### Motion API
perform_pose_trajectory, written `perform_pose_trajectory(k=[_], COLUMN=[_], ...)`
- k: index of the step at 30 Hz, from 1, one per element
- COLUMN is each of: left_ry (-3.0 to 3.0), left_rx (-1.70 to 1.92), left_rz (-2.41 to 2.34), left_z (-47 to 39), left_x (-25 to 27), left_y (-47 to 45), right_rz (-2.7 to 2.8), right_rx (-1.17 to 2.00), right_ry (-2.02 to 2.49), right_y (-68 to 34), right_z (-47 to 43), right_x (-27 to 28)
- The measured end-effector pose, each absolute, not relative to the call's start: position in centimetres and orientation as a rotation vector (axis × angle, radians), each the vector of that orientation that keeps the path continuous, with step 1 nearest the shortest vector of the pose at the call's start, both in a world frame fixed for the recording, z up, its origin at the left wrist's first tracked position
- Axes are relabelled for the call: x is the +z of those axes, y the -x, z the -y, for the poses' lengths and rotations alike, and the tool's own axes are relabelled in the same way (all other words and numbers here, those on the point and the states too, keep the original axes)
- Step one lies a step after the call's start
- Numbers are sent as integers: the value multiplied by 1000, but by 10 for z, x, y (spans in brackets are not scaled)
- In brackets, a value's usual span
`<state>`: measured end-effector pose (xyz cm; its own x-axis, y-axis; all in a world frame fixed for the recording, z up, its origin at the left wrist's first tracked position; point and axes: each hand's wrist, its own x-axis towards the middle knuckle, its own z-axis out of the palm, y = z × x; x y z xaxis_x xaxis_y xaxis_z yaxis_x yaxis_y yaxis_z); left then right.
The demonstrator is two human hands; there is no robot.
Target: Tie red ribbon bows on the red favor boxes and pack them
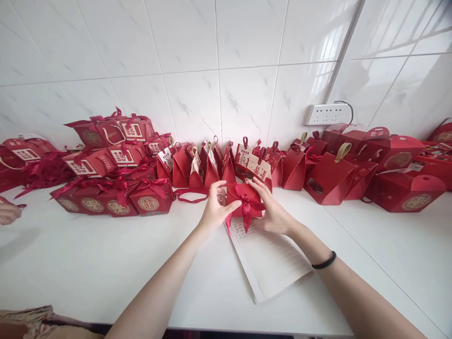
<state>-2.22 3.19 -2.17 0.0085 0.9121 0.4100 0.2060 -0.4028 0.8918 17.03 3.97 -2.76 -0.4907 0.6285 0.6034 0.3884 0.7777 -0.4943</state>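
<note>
A small red gift box (233,193) with a dark red ribbon bow (246,205) on its front is between my two hands, above the far end of an open notebook (273,261). My left hand (216,207) grips the box's left side, with the thumb against the front near the bow. On the right side my right hand (271,209) has its fingers bent over the top edge and side. Ribbon tails hang down over the handwritten page. Behind the box stand several red and cream gift boxes (243,157), partly hidden by it.
Stacked red boxes with bows (148,197) stand at the left, beside a ribbon heap (45,172). Larger red boxes (404,193) line the right. A ribbon loop (192,194) lies on the white table (106,263). A power strip (328,114) is at the wall. Another person's hand (9,212) shows at far left.
</note>
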Motion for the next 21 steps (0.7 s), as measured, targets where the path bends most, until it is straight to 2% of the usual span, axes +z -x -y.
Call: perform_pose_trajectory(k=[2, 8, 15, 21], left_ry=[-1694, -1808, -1969, -1926], left_rx=[1405, 1373, 1414, 1591], left_rz=[-1139, -1307, -1272, -1281], left_z=[-32, -32, -27, -23], left_x=[-23, -24, -18, -12], left_y=[23, 27, 25, 19], right_rz=[2148, 1945, 1776, 1672], right_rx=[476, 1048, 845, 938], right_ry=[754, 699, 876, 909], right_y=[-172, -176, -167, -165], right_z=[-36, -31, -37, -36], right_x=[-23, -15, -21, -16])
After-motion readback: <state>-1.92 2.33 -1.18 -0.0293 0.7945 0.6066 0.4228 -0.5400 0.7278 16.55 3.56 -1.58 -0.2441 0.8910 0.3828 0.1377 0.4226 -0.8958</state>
